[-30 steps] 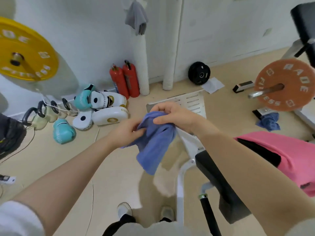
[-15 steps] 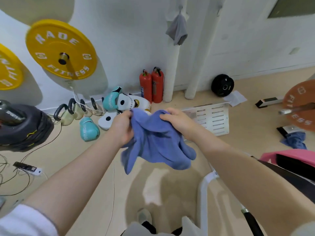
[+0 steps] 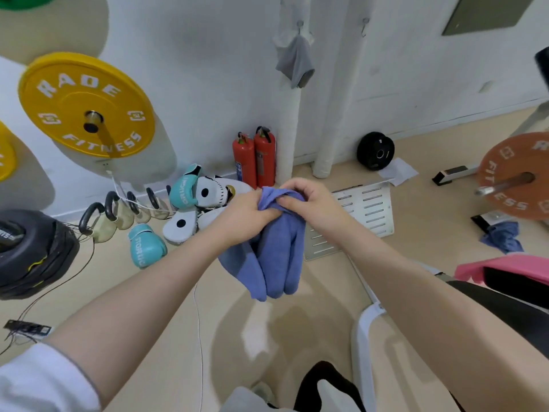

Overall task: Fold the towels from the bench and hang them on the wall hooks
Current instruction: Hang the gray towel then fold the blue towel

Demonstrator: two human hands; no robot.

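A blue towel (image 3: pixel 274 257) hangs bunched in folds in front of me, above the floor. My left hand (image 3: pixel 242 217) and my right hand (image 3: pixel 309 203) both grip its top edge, close together and almost touching. On the wall ahead a grey towel (image 3: pixel 295 59) hangs from a hook (image 3: pixel 300 24), and a second hook (image 3: pixel 364 25) to its right is bare. A pink towel (image 3: pixel 499 263) lies on the black bench (image 3: pixel 511 295) at the right. Another blue cloth (image 3: pixel 502 236) lies crumpled on the floor by the barbell.
Two red fire extinguishers (image 3: pixel 255 159), boxing gloves (image 3: pixel 145 248) and pads, and kettlebells (image 3: pixel 101 221) line the wall's base. A yellow plate (image 3: pixel 86 105) hangs at the left, an orange plate (image 3: pixel 517 173) on a bar at the right. Cables trail over the floor.
My hands have come together, gathering the spread towel into a narrower folded bundle. The view has shifted up and nearer the wall, so the hooks now show.
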